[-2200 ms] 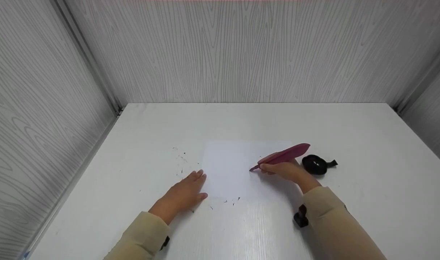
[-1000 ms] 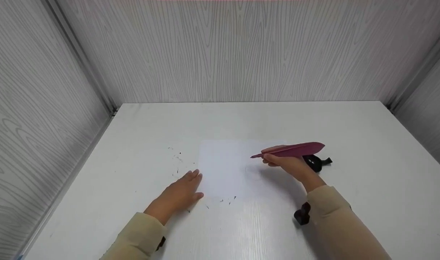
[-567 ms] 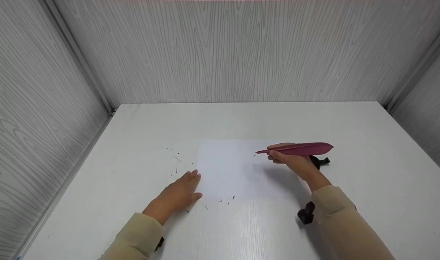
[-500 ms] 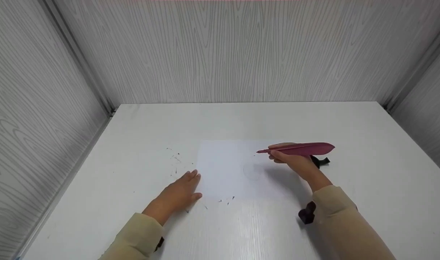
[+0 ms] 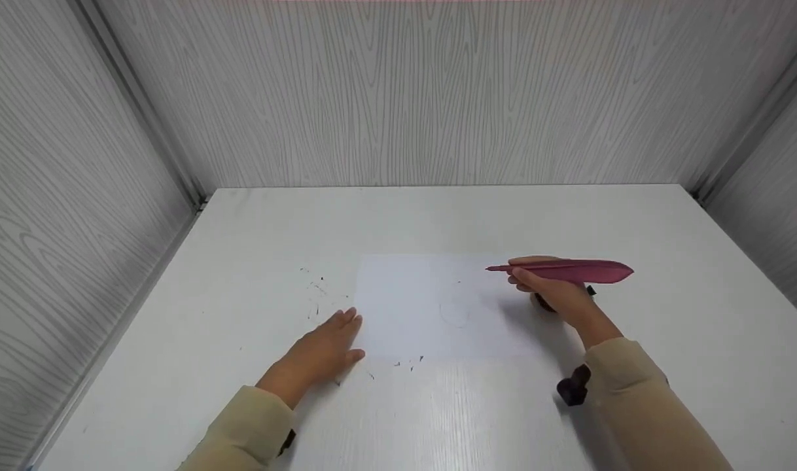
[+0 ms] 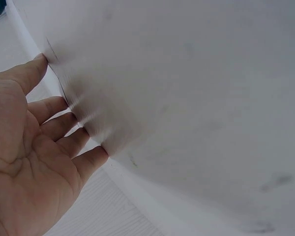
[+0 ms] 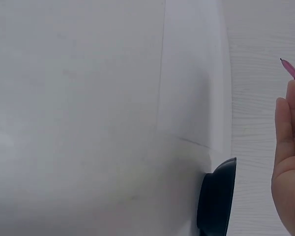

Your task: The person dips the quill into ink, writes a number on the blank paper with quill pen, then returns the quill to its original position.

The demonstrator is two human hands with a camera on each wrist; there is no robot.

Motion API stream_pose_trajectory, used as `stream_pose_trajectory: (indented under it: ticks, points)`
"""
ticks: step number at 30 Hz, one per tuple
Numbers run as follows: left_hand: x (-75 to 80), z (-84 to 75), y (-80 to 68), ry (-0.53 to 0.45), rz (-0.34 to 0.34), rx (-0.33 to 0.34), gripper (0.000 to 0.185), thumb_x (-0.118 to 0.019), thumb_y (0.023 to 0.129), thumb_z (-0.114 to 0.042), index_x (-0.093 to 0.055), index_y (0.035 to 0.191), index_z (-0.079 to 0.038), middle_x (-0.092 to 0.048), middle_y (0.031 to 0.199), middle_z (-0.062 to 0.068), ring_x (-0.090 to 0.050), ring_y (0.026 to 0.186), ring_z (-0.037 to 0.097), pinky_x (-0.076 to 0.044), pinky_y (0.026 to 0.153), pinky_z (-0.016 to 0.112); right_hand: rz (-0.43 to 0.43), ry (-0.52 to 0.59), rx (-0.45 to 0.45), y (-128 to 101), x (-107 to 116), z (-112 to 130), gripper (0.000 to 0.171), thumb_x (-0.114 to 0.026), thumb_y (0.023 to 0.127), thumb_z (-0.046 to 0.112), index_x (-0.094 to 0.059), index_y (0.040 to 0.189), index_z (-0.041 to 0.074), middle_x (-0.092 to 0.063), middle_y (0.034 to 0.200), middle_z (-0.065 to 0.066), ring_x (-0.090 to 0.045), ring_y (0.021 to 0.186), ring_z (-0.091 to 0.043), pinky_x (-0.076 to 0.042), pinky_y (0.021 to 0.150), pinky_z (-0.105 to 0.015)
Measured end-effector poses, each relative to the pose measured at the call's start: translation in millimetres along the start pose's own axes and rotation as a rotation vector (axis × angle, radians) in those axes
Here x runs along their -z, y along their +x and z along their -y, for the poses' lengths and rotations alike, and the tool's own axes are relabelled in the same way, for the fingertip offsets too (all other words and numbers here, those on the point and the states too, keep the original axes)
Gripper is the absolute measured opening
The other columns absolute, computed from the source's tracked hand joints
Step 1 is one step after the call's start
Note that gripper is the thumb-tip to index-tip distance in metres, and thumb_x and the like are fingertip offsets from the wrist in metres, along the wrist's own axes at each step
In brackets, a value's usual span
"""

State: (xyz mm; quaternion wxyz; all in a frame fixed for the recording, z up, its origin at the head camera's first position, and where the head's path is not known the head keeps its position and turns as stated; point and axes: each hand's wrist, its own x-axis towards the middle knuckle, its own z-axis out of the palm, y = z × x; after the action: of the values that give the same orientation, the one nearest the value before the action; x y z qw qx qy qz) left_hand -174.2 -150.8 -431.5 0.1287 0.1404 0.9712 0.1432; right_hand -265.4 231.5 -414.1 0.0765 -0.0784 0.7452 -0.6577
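A purple-red feather pen (image 5: 588,271) is held between the thumb and fingers of my right hand (image 5: 555,297). Its tip points left, raised above the right part of a white sheet of paper (image 5: 398,307). A faint round line (image 5: 454,317) shows on the sheet. My left hand (image 5: 323,353) lies flat by the paper's left edge, fingertips touching near it. In the left wrist view its fingers (image 6: 54,125) are spread. Partly hidden behind my right hand is a glossy black bowl-like thing with a short handle; the right wrist view shows the dark bowl (image 7: 217,196).
The white table (image 5: 294,222) is bounded by a grey wood-grain back wall (image 5: 398,98) and side walls. Small dark marks (image 5: 317,288) dot the table left of the sheet and in front of it. A black wrist device (image 5: 573,386) sits under my right sleeve.
The pen tip has lifted off the paper, and my right hand has moved right and away, over the black bowl-like thing. A faint curved line now shows on the sheet. My left hand stays put.
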Motion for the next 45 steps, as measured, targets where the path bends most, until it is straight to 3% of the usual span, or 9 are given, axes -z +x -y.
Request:
stream_pose_trajectory:
  ticks: [4,11,17,24,36,42,45]
  points:
    - [-0.6,0.5,-0.5,0.005,-0.003,-0.001,0.062,-0.056,0.097,-0.031,-0.032,0.147,-0.001,-0.023,0.155,0.01,-0.017,0.142,0.029,-0.022,0.112,0.047,-0.031,0.026,-0.005,-2.2,8.0,-1.5,0.051,-0.071,0.087,0.026,-0.058,0.123,-0.007,-0.071,0.103,-0.007,-0.067,0.095,-0.014,-0.05,0.089,-0.033]
    - [-1.5,0.2,-1.5,-0.018,-0.006,-0.009,0.062,-0.056,0.097,-0.029,-0.032,0.147,0.0,-0.023,0.155,0.012,-0.017,0.142,0.03,-0.023,0.111,0.049,-0.052,0.001,-0.001,-6.5,19.6,-2.6,0.054,-0.071,0.087,0.026,-0.055,0.126,-0.008,-0.071,0.104,-0.004,-0.067,0.097,-0.014,-0.05,0.089,-0.033]
    - [-2.6,0.9,-0.5,-0.001,-0.014,-0.019,0.062,-0.056,0.097,-0.029,-0.033,0.146,0.001,-0.024,0.155,0.012,-0.018,0.142,0.03,-0.023,0.111,0.048,-0.081,-0.023,-0.056,-9.1,30.5,-3.9,0.053,-0.072,0.085,0.032,-0.058,0.124,-0.001,-0.07,0.107,-0.008,-0.067,0.097,-0.013,-0.051,0.087,-0.026]
    - [-3.2,1.5,0.2,-0.006,-0.018,-0.019,0.062,-0.056,0.097,-0.029,-0.033,0.146,0.001,-0.024,0.155,0.012,-0.018,0.142,0.03,-0.023,0.111,0.048,-0.109,-0.065,-0.096,-14.4,42.1,-6.1,0.052,-0.072,0.084,0.037,-0.061,0.123,0.003,-0.071,0.103,-0.004,-0.067,0.095,-0.012,-0.052,0.085,-0.026]
    - [-3.8,3.0,2.0,0.004,-0.001,-0.016,0.062,-0.055,0.098,-0.03,-0.032,0.147,0.0,-0.022,0.155,0.011,-0.017,0.142,0.03,-0.022,0.111,0.048,-0.114,-0.072,-0.02,-24.9,62.6,-14.0,0.047,-0.071,0.087,0.03,-0.061,0.121,-0.001,-0.072,0.096,-0.004,-0.068,0.09,-0.012,-0.052,0.082,-0.023]
    - [-3.5,3.3,1.9,0.009,0.004,-0.02,0.062,-0.054,0.098,-0.03,-0.031,0.147,0.0,-0.022,0.156,0.011,-0.016,0.142,0.03,-0.022,0.112,0.048,-0.119,-0.047,0.005,-30.7,71.0,-17.5,0.052,-0.071,0.087,0.025,-0.057,0.123,-0.01,-0.072,0.099,-0.007,-0.068,0.089,-0.011,-0.053,0.083,-0.029]
    - [-3.8,3.3,1.7,0.007,0.002,-0.015,0.062,-0.054,0.098,-0.03,-0.031,0.148,-0.001,-0.021,0.156,0.011,-0.016,0.142,0.03,-0.021,0.112,0.047,-0.126,-0.032,-0.013,-32.9,74.9,-18.3,0.052,-0.072,0.087,0.025,-0.057,0.124,-0.008,-0.071,0.101,-0.008,-0.068,0.09,-0.012,-0.052,0.084,-0.031]
